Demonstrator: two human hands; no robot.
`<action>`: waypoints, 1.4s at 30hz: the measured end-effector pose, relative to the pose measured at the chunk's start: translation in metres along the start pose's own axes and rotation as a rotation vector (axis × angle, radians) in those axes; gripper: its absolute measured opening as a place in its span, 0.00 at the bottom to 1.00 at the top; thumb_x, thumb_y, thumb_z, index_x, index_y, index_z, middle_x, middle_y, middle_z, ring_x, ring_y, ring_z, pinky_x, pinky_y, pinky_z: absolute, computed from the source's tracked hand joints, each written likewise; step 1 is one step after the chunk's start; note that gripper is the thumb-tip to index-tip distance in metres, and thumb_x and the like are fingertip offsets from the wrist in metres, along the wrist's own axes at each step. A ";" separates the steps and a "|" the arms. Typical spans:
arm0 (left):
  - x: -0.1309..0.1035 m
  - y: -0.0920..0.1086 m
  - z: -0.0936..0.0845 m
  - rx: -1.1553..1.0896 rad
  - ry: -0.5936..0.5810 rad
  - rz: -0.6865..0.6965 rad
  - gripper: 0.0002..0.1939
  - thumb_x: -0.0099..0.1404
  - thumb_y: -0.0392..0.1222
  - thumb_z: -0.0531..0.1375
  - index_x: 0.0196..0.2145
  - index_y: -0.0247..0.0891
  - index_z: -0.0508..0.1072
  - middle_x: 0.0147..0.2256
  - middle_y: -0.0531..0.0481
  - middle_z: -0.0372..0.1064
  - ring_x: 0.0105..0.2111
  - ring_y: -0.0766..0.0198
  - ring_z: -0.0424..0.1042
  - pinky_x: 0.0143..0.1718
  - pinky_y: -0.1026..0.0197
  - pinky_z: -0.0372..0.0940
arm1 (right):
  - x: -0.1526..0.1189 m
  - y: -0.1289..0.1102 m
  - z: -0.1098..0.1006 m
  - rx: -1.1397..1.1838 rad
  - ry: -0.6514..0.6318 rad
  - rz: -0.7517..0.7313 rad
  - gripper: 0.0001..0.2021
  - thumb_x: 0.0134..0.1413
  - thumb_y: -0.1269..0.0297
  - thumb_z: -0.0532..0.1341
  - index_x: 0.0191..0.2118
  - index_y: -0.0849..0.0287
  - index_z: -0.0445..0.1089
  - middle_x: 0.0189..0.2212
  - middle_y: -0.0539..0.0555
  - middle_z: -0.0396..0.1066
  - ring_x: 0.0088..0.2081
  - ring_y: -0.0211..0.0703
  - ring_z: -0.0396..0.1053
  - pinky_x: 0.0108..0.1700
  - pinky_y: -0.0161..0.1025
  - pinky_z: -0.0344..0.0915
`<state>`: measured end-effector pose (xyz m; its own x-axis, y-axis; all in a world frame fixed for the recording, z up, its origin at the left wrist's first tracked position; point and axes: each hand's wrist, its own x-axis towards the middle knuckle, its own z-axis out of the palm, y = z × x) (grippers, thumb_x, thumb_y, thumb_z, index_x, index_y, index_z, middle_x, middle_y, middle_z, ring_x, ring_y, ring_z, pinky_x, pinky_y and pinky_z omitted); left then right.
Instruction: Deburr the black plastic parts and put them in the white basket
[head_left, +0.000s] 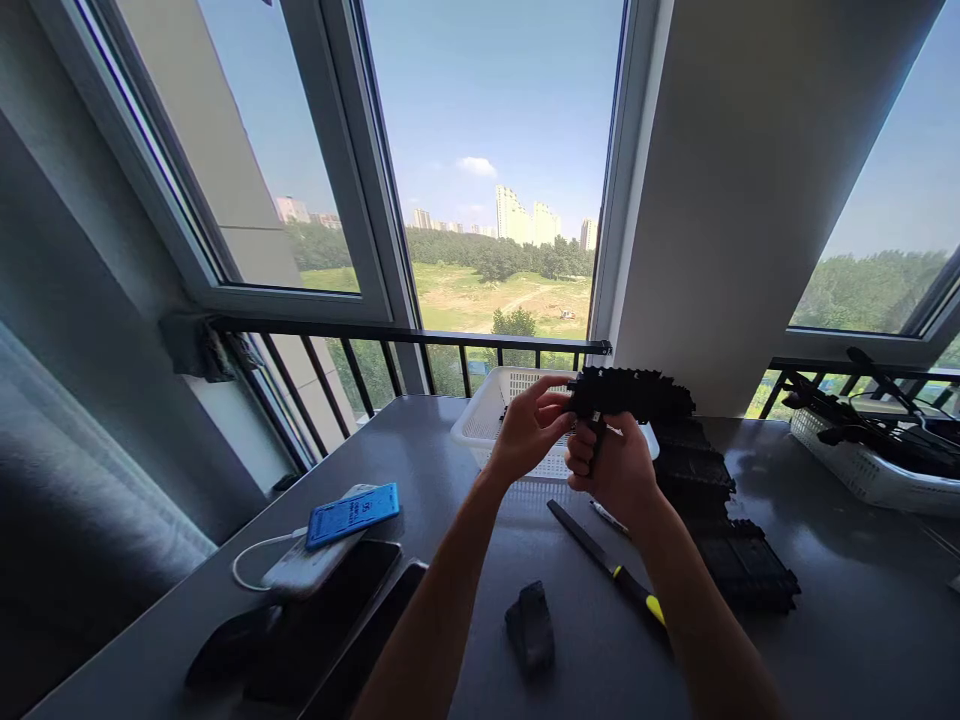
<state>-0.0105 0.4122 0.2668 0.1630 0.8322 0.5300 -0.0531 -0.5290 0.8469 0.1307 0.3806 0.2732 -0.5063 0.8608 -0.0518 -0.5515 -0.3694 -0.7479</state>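
Note:
A black plastic piece with jagged edges [634,393] is held up above the table, in front of a white perforated basket [480,415]. My right hand [619,460] is wrapped round a dark, handle-like part below it. The fingers of my left hand [532,425] pinch the left end of the black piece. Under and behind my right forearm, more black toothed pieces [750,565] lie in a row on the table. A file with a black and yellow handle [630,585] and a white pen-like item [609,517] lie below my hands.
A small black block [531,628] sits near the front. At the left are a blue-cased device [352,515] on a white one with a cable, dark phone-like devices [367,570] and a black mouse-like object [232,645]. Another basket [862,465] holds black items at the right.

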 end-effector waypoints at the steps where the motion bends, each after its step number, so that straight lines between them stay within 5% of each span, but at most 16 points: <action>1: 0.000 0.000 -0.001 -0.001 0.004 0.001 0.23 0.55 0.36 0.63 0.49 0.38 0.66 0.37 0.47 0.74 0.34 0.64 0.75 0.39 0.63 0.68 | -0.001 -0.001 0.000 0.003 -0.006 0.000 0.15 0.51 0.52 0.48 0.22 0.57 0.53 0.19 0.46 0.48 0.21 0.36 0.48 0.20 0.32 0.48; 15: 0.002 0.003 -0.011 0.045 0.217 -0.075 0.24 0.52 0.35 0.63 0.48 0.38 0.67 0.36 0.49 0.72 0.35 0.62 0.75 0.37 0.61 0.69 | 0.000 -0.019 -0.022 -0.092 0.198 -0.130 0.13 0.48 0.53 0.50 0.21 0.56 0.52 0.18 0.45 0.48 0.19 0.34 0.44 0.18 0.30 0.43; 36: 0.001 0.004 -0.010 0.075 0.190 -0.038 0.21 0.53 0.34 0.62 0.46 0.38 0.68 0.35 0.49 0.72 0.35 0.63 0.74 0.36 0.63 0.67 | -0.003 -0.021 -0.026 -0.013 0.057 -0.053 0.12 0.48 0.54 0.50 0.22 0.56 0.51 0.19 0.46 0.48 0.20 0.35 0.47 0.19 0.31 0.46; 40: 0.002 0.003 -0.013 0.059 0.257 -0.067 0.23 0.51 0.35 0.64 0.46 0.38 0.68 0.36 0.48 0.72 0.36 0.62 0.75 0.38 0.61 0.67 | -0.008 -0.026 -0.024 -0.099 -0.011 -0.119 0.17 0.49 0.46 0.52 0.25 0.56 0.56 0.20 0.45 0.50 0.20 0.34 0.48 0.19 0.30 0.46; 42: 0.003 0.002 -0.014 0.024 0.294 -0.075 0.23 0.50 0.36 0.65 0.46 0.38 0.69 0.36 0.48 0.73 0.35 0.62 0.75 0.38 0.60 0.68 | -0.011 -0.030 -0.025 -0.218 0.070 -0.242 0.17 0.48 0.46 0.56 0.28 0.56 0.58 0.20 0.44 0.51 0.20 0.33 0.48 0.19 0.29 0.45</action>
<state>-0.0244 0.4156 0.2707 -0.1266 0.8797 0.4584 -0.0278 -0.4651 0.8848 0.1696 0.3907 0.2792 -0.3273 0.9391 0.1050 -0.4919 -0.0744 -0.8675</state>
